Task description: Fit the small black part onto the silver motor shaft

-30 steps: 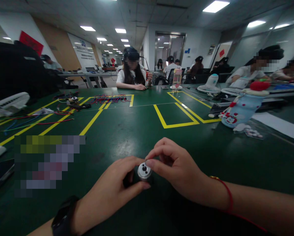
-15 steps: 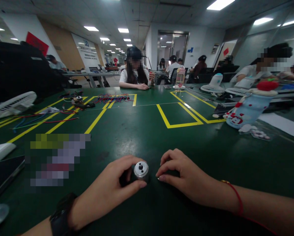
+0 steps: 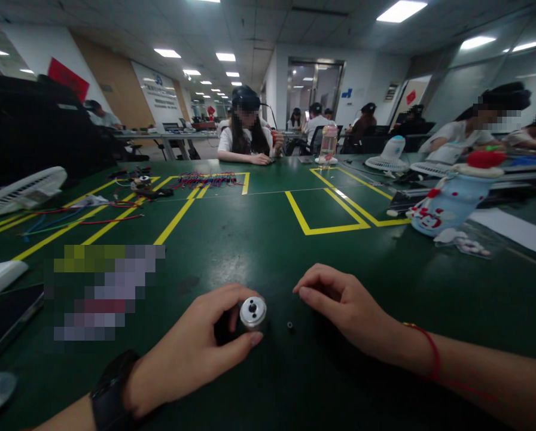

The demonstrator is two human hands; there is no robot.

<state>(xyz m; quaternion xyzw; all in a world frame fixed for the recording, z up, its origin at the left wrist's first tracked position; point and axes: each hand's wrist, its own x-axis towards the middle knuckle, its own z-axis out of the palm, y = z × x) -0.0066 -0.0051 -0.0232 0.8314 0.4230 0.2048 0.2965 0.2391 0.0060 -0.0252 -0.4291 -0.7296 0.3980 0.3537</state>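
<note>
My left hand (image 3: 205,335) is closed round a short silver cylinder that looks like a small electric motor (image 3: 252,313). Its round end faces up and shows a dark centre with two dark holes beside it. Thumb and forefinger grip it from opposite sides, low over the table. A tiny dark ring-shaped piece (image 3: 289,326) rests on the green surface, just right of the motor. Up and to the right of that piece, my right hand (image 3: 340,305) has thumb and forefinger pressed together, and no object shows at their tips.
Bundled wires (image 3: 207,179) and loose cables (image 3: 84,215) lie at the far left. A blue bottle (image 3: 451,200) stands at the right beside a small clear bag (image 3: 463,242). A person (image 3: 247,134) sits across the table (image 3: 232,239). A blurred-out patch (image 3: 106,293) covers something at left.
My right hand has let go of the tiny ring-shaped piece, leaving it on the table, and has moved up and slightly right. The motor in my left hand has shifted slightly left.
</note>
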